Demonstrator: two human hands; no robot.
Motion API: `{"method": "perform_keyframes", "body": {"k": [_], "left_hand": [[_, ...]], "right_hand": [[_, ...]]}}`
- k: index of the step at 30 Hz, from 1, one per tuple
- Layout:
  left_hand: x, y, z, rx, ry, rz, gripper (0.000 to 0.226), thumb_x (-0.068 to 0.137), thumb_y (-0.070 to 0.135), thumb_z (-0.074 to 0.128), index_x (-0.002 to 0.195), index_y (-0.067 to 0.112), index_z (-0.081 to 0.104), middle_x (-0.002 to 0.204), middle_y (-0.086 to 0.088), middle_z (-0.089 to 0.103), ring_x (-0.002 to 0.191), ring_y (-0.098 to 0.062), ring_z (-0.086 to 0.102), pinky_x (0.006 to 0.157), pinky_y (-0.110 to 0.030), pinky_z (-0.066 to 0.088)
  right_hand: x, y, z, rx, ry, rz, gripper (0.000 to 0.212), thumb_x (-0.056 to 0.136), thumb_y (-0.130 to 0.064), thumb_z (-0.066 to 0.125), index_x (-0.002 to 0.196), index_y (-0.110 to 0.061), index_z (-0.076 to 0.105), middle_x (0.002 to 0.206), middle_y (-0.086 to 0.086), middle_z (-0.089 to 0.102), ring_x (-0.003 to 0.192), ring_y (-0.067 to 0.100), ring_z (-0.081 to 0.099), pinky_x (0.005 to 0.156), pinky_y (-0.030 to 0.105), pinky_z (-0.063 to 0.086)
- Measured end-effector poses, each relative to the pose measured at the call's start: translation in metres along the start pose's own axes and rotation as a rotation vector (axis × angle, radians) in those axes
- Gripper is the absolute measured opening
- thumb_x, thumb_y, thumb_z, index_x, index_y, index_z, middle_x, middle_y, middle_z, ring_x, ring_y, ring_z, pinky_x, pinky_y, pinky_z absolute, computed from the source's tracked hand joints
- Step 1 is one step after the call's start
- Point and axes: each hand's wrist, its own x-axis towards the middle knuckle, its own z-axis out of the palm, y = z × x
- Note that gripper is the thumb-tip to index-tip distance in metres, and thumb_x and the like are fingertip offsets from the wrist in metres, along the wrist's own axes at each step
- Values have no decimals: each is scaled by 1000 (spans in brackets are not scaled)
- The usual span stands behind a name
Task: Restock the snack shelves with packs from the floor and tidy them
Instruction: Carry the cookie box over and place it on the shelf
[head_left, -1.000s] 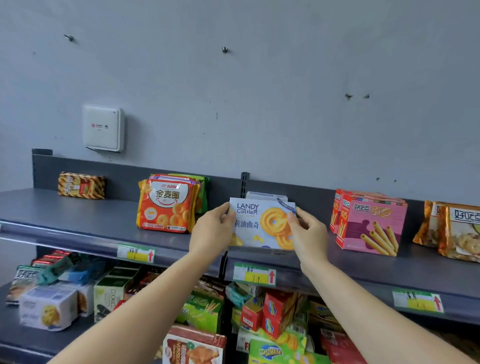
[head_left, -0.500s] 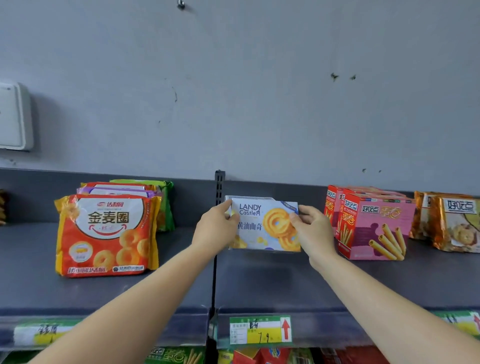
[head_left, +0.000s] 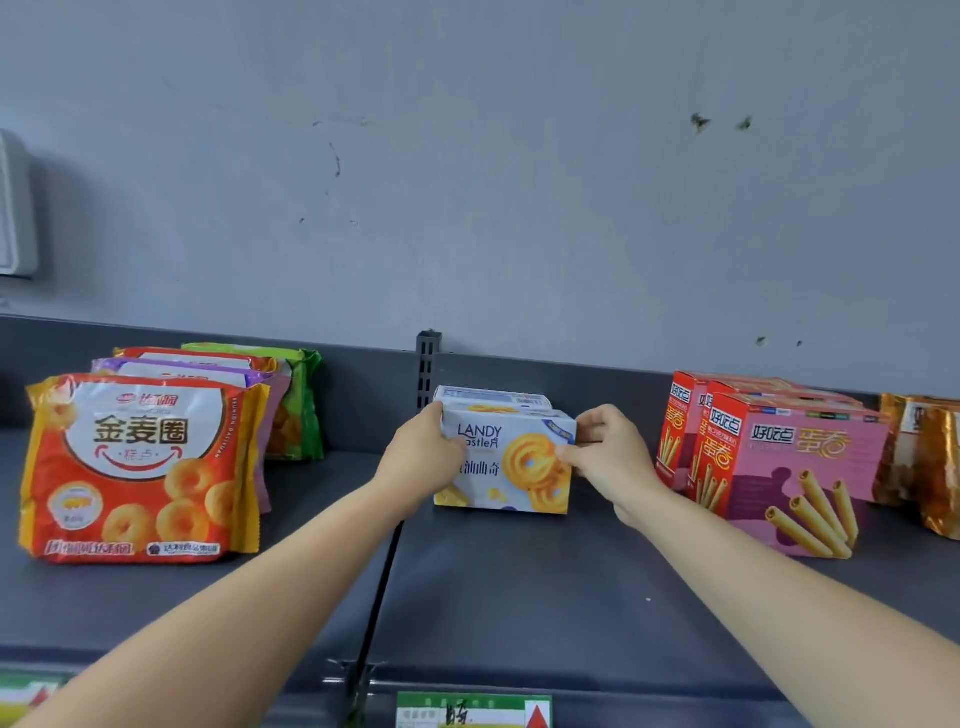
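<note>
- Gripping the cookie box (head_left: 511, 467) at both ends, the left hand (head_left: 421, 457) curls round its left edge while the right hand (head_left: 608, 457) pinches its right edge, thumb on the printed face.
- The box stands upright on the shelf (head_left: 519, 597), about mid-depth, just in front of a second box (head_left: 493, 397) of the same kind. Whether the two touch I cannot tell.
- A hard push backward would likely shove or skew the rear box.
- If one hand lets go before the other, the box may twist out of line or tip forward, since it stands on a narrow edge.
- The right forearm lies near the pink boxes (head_left: 789, 467), so a careless pull-back could knock the front one.
- The shelf is smooth dark grey metal. A seam (head_left: 384, 571) runs front to back beside the box's left end and could catch a corner if the box slides left.
- Behind is a blue-grey wall (head_left: 467, 182) with scuffs, and a white unit (head_left: 15, 208) at the left edge.
- Orange bags (head_left: 135, 467) stand to the left and gold bags (head_left: 935, 467) far right. A price tag (head_left: 472, 712) sits on the front lip.
</note>
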Motion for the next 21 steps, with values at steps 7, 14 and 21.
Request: {"method": "perform_keyframes", "body": {"k": [7,14,21], "left_hand": [[3,1,6,57,14,-5,35,93,11,47,127,17,50,103,6,56,84,-11,52,53,-16,36],[-3,4,1,174,56,32,16,90,16,49,106,12,48,108,-9,57,93,-24,57,64,-30,43],[-36,44,-2,266,58,319,45,94,21,52,137,9,45,137,-10,47,128,-28,42,101,-37,37]], "right_hand": [[10,10,-4,-48,-71,-30,32,75,-4,76,86,-20,50,97,0,66,94,21,66,87,47,55],[0,5,-14,-145,-78,-35,41,75,-14,79,106,-17,52,102,0,65,96,18,64,88,43,54],[-47,-17,-48,-384,27,-66,36,85,-29,70,118,-20,58,111,-2,64,101,17,60,83,31,49]]}}
